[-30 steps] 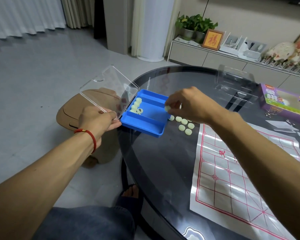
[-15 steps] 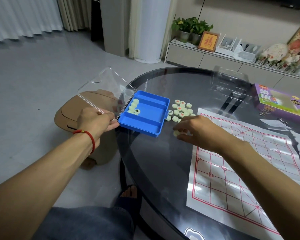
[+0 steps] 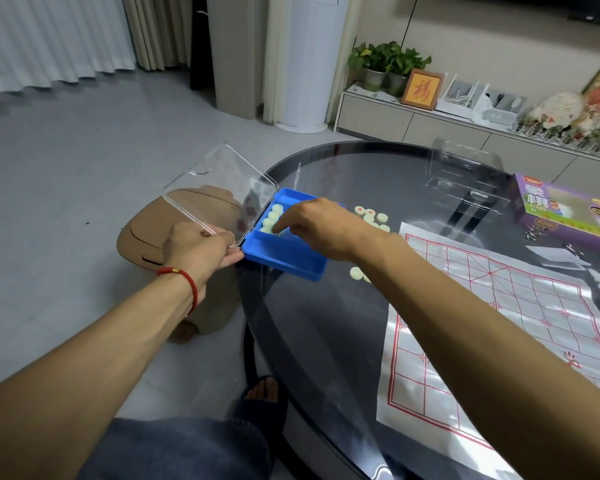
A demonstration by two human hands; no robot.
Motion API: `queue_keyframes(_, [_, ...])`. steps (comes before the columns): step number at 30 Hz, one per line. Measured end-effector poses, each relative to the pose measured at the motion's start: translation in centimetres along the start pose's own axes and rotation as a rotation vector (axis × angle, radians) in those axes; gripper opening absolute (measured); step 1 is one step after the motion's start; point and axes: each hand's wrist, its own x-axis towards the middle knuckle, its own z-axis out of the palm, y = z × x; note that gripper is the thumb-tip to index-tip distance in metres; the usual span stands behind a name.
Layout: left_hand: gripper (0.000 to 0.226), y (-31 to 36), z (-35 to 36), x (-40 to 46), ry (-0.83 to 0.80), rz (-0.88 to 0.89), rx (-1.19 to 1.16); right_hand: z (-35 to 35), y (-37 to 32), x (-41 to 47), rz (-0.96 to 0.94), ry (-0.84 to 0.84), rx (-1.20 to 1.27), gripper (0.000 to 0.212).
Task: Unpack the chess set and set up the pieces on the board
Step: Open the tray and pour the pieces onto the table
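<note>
1. Two hands work at a blue case point(image 3: 284, 259) on the left edge of the glass desk point(image 3: 326, 323).
2. Left hand point(image 3: 201, 249): fingers pinched on the corner of the clear lid point(image 3: 219, 188), held open.
3. Right hand point(image 3: 321, 226): fingers reaching into the case, touching a row of pale pieces point(image 3: 272, 218); whether they grip one, I cannot tell.
4. More pieces point(image 3: 369, 214) lie loose beside the case, near the red-lined board sheet point(image 3: 499, 323).
</note>
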Motion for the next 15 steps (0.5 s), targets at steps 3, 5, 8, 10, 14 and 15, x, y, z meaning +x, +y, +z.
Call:
queue_keyframes(3, [0.005,0.0,0.0,0.1,-0.005,-0.005,-0.015,0.5,0.4,0.2,-0.016,-0.047,-0.013,0.035])
queue_keyframes(5, [0.005,-0.1,0.0,0.1,-0.004,-0.004,-0.018,0.5,0.9,-0.3,-0.031,-0.038,-0.014,0.033])
queue_keyframes(8, [0.007,-0.1,0.0,0.1,0.001,0.002,0.003,0.1,2.3,-1.2,-0.017,-0.036,-0.053,0.028])
queue_keyframes(10, [0.007,-0.1,0.0,0.0,-0.001,0.002,0.0,-0.2,3.2,-1.7,-0.002,-0.026,-0.054,0.022])
queue_keyframes(14, [0.006,0.0,0.0,-0.2,-0.007,0.01,-0.002,-0.2,3.3,-1.7,0.016,-0.016,-0.014,0.031])
queue_keyframes(15, [0.005,0.0,0.0,-0.3,-0.007,0.011,0.002,-0.2,3.2,-1.6,0.006,-0.029,-0.025,0.031])
